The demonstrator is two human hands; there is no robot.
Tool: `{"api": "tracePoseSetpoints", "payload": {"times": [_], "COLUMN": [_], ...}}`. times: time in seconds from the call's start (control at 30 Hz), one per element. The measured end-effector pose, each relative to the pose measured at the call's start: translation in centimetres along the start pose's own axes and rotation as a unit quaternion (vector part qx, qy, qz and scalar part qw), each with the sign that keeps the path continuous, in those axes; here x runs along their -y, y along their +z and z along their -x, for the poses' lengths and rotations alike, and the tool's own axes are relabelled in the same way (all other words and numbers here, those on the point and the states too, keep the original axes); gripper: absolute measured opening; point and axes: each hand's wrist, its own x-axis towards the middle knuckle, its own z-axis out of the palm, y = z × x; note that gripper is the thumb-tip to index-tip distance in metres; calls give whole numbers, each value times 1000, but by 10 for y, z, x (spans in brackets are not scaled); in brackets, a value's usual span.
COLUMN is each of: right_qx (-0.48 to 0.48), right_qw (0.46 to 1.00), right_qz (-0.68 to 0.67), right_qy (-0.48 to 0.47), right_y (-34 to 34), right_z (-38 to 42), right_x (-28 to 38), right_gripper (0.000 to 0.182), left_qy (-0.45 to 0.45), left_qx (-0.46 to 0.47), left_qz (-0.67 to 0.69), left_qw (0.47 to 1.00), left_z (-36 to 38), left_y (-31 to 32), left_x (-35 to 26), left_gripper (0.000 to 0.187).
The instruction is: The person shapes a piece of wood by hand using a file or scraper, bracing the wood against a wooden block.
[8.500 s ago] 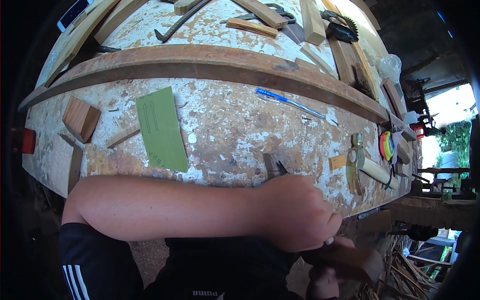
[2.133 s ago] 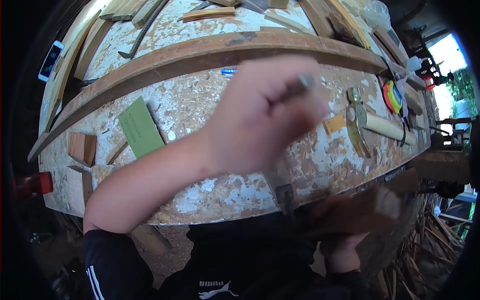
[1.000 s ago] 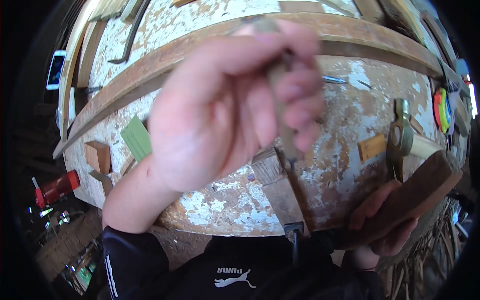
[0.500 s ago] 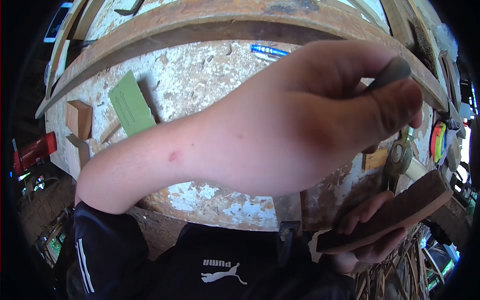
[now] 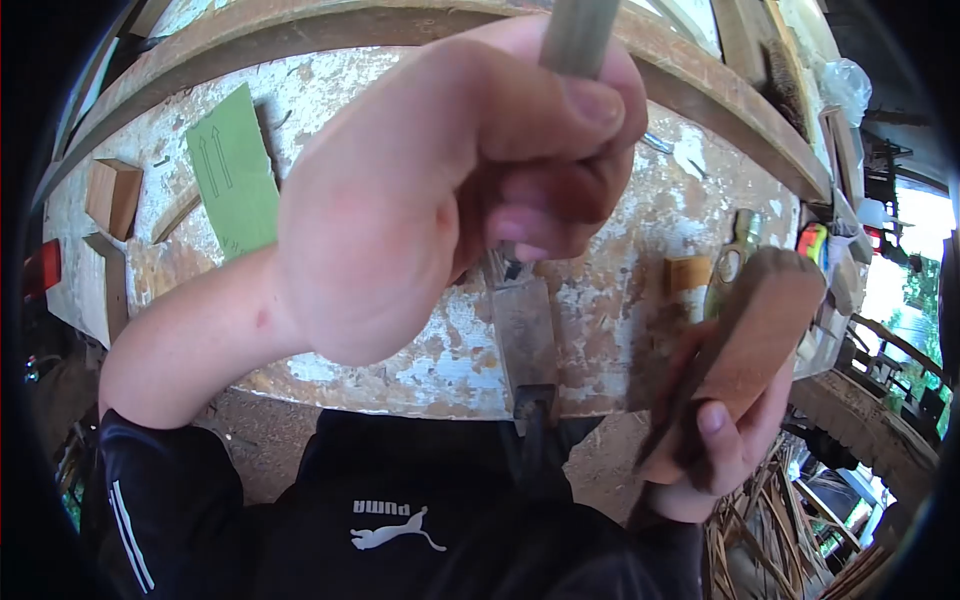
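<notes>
My left hand (image 5: 470, 190) is raised over the workbench, close to the camera, its fingers curled around a grey-green stick (image 5: 580, 38) that points up out of the fist. The stick's lower end is hidden by the hand. On the right, my right hand (image 5: 745, 440) grips a thick, slightly curved block of brown wood (image 5: 765, 325), tilted with its far end up, near the bench's front edge. Below my left hand, a flat wooden strip (image 5: 525, 335) lies on the bench, with a dark metal clamp (image 5: 535, 402) at its near end.
The paint-spattered workbench (image 5: 420, 375) carries a green card (image 5: 235, 180), a small wood block (image 5: 113, 197) and another small block (image 5: 687, 272). A metal hand tool (image 5: 735, 255) and a colourful tape measure (image 5: 812, 242) lie to the right. A long curved wooden beam (image 5: 250, 45) crosses the back.
My left hand has moved left and up, turning so the stick now points upward. My right hand has shifted left and tipped the wooden block more upright. The view has also shifted.
</notes>
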Motion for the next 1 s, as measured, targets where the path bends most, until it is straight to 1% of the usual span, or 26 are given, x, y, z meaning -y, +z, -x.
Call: {"api": "tracePoseSetpoints", "payload": {"times": [0.1,0.2,0.23,0.27,0.33,0.37,0.4,0.47,0.5,0.53,0.6,0.7,0.73,0.77,0.8,0.83,0.9,0.93,0.97,1.0], "right_qx": [89,166,165,163,172,132,170,168,170,173,174,181,183,184,183,182,186,189,194,199], "right_qw": [980,921,946,960,956,961,949,950,952,953,955,958,959,961,962,964,965,966,966,967], "right_qz": [170,338,244,146,190,149,187,187,187,187,186,177,175,172,169,164,155,150,147,144], "right_qy": [-46,-99,-137,-175,-146,-190,-189,-184,-175,-166,-153,-133,-124,-115,-108,-105,-99,-88,-81,-72], "right_y": [-30,-48,-23,9,35,71,76,78,86,93,75,74,73,75,66,15,19,36,35,33], "right_z": [-27,-65,-68,-68,-74,-71,-68,-67,-69,-66,-67,-81,-89,-79,-89,-105,-112,-100,-90,-100], "right_x": [45,102,112,119,131,121,130,132,131,131,133,129,128,127,128,131,144,128,128,126], "right_gripper": [76,67,67,67,73,81,76,76,75,75,75,74,74,74,73,73,73,72,72,72], "left_qy": [7,31,-44,-15,40,38,46,57,64,65,67,45,40,33,28,24,17,21,30,36], "left_qx": [-15,16,-18,13,75,99,104,114,126,126,128,129,128,129,131,136,141,147,153,158], "left_qz": [-25,-42,-56,-53,-53,-62,-68,-74,-107,-109,-119,-132,-107,-82,-59,-60,-61,-69,-78,-85], "left_qw": [1000,999,997,998,995,992,991,989,984,984,982,982,985,988,989,989,988,986,985,983], "left_z": [4,7,5,6,9,11,11,10,10,11,11,8,8,7,7,5,4,5,4,4], "left_y": [3,4,10,9,2,0,0,0,-1,-1,-1,-1,-1,0,0,0,-4,-4,-3,-2], "left_x": [-3,0,-8,-6,4,1,0,3,4,5,3,0,1,1,1,0,1,1,0,0], "left_gripper": [30,25,20,21,32,41,40,39,39,39,39,39,39,40,40,40,40,40,39,39]}}
